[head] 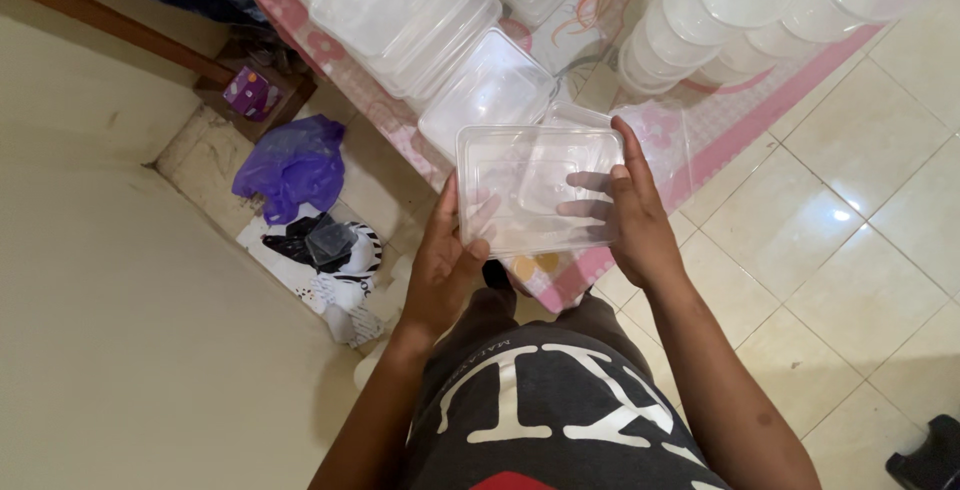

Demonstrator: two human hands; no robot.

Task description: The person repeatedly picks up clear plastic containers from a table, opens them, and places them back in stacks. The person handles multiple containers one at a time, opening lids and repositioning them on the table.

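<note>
I hold a clear rectangular plastic container [530, 190] in front of me with both hands. My left hand [443, 260] grips its lower left corner, thumb on top. My right hand [632, 215] cups its right side, with the fingers showing through the clear plastic underneath. Just beyond the container, a row of clear rectangular containers [440, 35] leans in a stack on a pink patterned mat [720, 120]. Stacks of round clear tubs [720, 20] lie on their sides at the far right of the mat.
A purple plastic bag [293, 165] and a black-and-white bag [335, 255] lie on the floor at the left, beside a cream wall. Glossy cream floor tiles [850, 240] spread to the right. A dark object [925, 460] sits at the bottom right corner.
</note>
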